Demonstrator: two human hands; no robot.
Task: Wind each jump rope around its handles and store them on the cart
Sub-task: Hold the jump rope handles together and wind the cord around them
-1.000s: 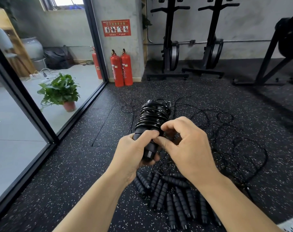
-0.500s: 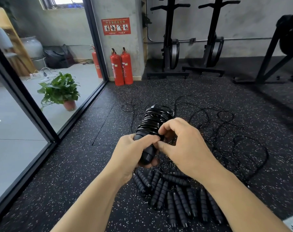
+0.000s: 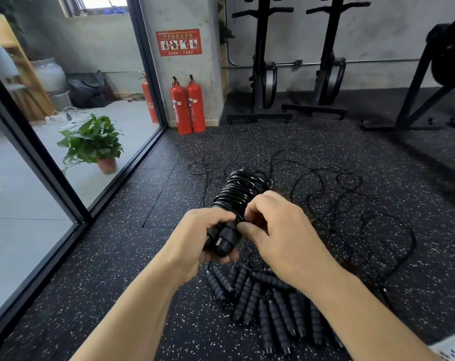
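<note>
I hold a black jump rope bundle point(image 3: 240, 190), its cord coiled round a pair of handles, in front of me above the floor. My left hand point(image 3: 197, 238) grips the lower ends of the handles. My right hand point(image 3: 278, 230) pinches the cord against the bundle's right side, thumb and fingers curled. Under my hands, several more black ribbed handles point(image 3: 268, 306) lie side by side on the rubber floor. Their loose thin cords point(image 3: 351, 204) sprawl in tangled loops to the right and beyond. No cart shows, except perhaps a white perforated corner point(image 3: 453, 350) at the bottom right.
A glass partition with a black frame point(image 3: 65, 194) runs along the left, a potted plant point(image 3: 96, 144) behind it. Two red fire extinguishers point(image 3: 187, 108) stand by the concrete pillar. Black exercise machines point(image 3: 294, 74) line the far wall and the right side.
The bundle and both hands have dropped slightly. My right thumb and fingers have shifted along the cord at the bundle's lower coils.
</note>
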